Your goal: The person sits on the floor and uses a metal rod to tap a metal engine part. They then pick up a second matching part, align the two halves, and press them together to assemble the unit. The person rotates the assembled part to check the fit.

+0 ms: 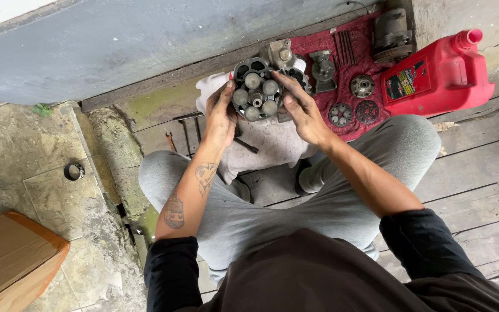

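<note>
Weathered wooden planks (480,173) make up the floor on the right, with cracked stone tiles (24,156) on the left and a grey wall (145,40) along the far side. A person sits cross-legged on the planks in grey trousers.

At far right stands a red plastic jug (440,72), its base on a red cloth (353,58) that carries a dark metal housing (391,34), two round perforated plates (353,112) and other small metal parts. A white rag (272,141) lies nearer, over the lap. A cardboard box (7,260) sits at near left, and a small metal ring (74,171) rests on the tiles.

Both hands are raised together over the rag, clamped on a round piston block (256,89): the left hand (222,112) grips its left edge, the right hand (298,107) cups its right side with fingers across the top. Its cylindrical pistons face the camera.

This looks like inspection or fitting of the pistons; any further handling calls for a level, steady hold so none slips out.
</note>
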